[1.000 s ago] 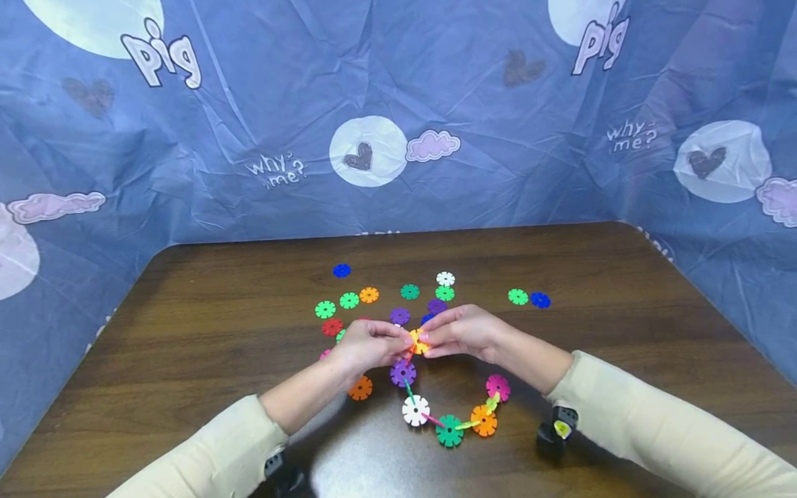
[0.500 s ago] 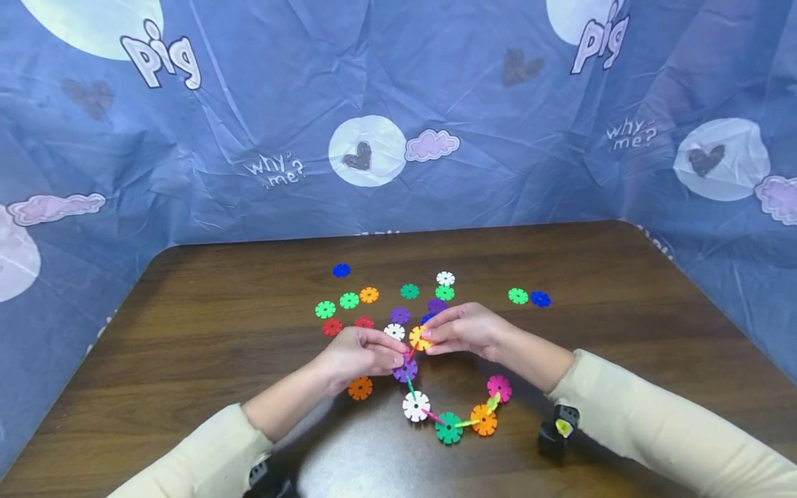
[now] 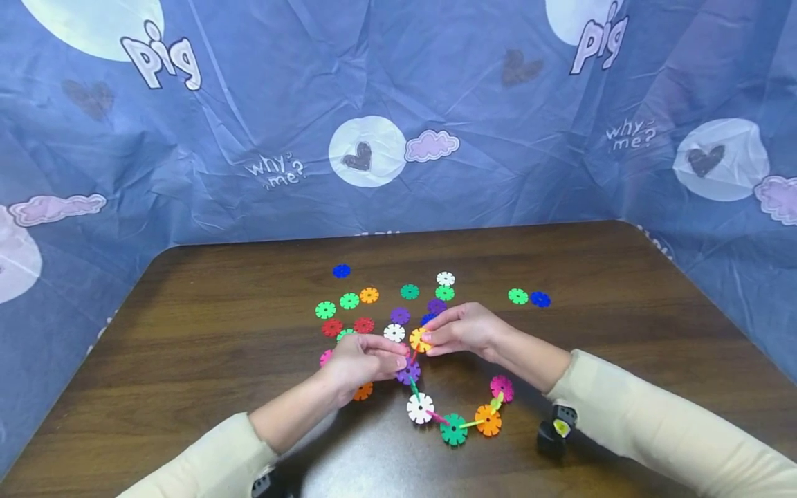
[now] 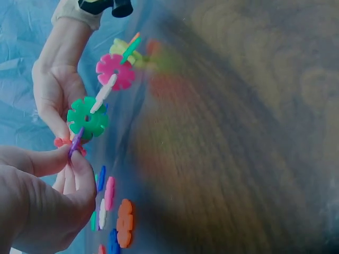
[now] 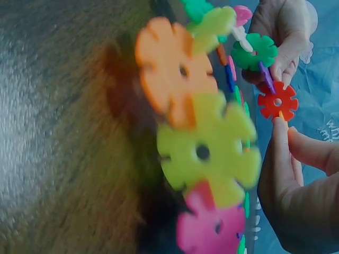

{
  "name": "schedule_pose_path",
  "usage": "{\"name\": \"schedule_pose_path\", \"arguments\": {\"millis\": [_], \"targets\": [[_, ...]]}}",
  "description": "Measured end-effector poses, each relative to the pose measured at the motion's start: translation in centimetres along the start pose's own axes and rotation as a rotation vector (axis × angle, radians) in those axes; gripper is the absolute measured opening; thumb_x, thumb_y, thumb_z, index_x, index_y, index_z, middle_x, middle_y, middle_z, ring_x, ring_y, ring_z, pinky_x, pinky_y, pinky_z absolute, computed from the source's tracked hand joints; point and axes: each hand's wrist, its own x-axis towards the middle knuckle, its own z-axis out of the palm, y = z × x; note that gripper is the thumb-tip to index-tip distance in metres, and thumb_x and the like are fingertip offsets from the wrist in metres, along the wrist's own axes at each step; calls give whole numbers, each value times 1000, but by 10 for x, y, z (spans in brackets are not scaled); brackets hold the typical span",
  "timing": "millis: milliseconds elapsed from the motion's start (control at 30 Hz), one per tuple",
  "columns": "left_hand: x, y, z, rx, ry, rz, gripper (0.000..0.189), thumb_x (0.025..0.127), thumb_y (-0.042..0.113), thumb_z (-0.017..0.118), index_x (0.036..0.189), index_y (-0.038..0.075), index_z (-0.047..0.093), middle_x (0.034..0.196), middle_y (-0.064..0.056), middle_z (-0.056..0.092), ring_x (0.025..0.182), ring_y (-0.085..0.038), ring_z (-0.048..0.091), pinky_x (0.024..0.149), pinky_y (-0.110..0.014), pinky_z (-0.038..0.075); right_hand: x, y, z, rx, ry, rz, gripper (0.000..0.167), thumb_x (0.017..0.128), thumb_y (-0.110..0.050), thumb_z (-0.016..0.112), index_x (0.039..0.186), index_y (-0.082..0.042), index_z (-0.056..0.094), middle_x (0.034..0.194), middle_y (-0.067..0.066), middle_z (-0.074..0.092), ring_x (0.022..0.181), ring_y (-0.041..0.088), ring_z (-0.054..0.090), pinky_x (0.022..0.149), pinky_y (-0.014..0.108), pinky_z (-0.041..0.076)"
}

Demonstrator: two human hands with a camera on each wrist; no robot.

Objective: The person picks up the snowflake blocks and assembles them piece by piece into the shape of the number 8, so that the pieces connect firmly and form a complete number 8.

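Left hand (image 3: 360,364), fingertip grip on purple disc (image 3: 409,373); right hand (image 3: 468,332), likewise on orange disc (image 3: 419,339); curved, multicoloured notched-disc chain (image 3: 453,436).

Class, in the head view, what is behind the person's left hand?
Parts of a light green disc, a pink disc and an orange disc show past the left hand; each is partly covered. Anything wholly behind the hand cannot be seen.

The left forearm (image 3: 292,408) and right forearm (image 3: 532,360) slant inward toward each other. The left grip (image 3: 360,363) pinches, thumb (image 3: 389,362) against fingers (image 3: 378,341), slightly lower in the head view than the right grip (image 3: 468,333), which pinches likewise, its fingertips (image 3: 433,321) pointing left.
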Motion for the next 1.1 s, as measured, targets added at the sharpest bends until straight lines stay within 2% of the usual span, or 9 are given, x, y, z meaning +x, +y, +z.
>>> {"name": "schedule_pose_path", "arguments": {"millis": [200,367,500,767,967,1100], "targets": [[-3,-5,8,-43,23,-7,27,84,-3,68,108,-13,64,83,-5,73,74,-9,68,82,-34,60,1,1,-4,4,-34,8,33,88,4,63,118,16,58,82,3,70,74,13,71,82,33,59],[-5,-9,15,-75,3,13,27,83,-5,67,108,-15,63,75,-1,70,70,-7,68,77,-30,60,2,0,-8,-39,-75,18,34,89,3,62,120,15,58,86,3,73,77,13,71,83,33,59],[-5,-9,18,-57,-4,28,26,83,-4,67,107,-15,63,76,-2,70,71,-8,68,77,-31,60,3,-2,-11,-63,-103,27,33,88,2,63,120,14,58,87,4,74,79,15,72,84,33,59],[6,3,16,-33,69,7,19,88,-1,64,104,-11,65,90,-15,73,72,-11,69,78,-32,60,3,-3,-14,-70,-129,32,32,89,-1,63,119,11,60,90,5,75,81,15,72,87,36,57],[14,7,16,-23,97,-19,16,87,1,66,100,-9,68,83,-11,73,66,-9,66,74,-29,61,3,-1,-14,-74,-149,26,32,89,-2,64,118,11,61,91,8,76,82,16,73,84,35,58],[17,7,16,-1,103,-33,17,86,2,68,100,-7,69,86,-11,73,68,-10,67,77,-30,60,3,0,-14,-68,-148,28,31,89,-1,64,118,11,61,91,8,76,81,16,73,84,34,58]]}}
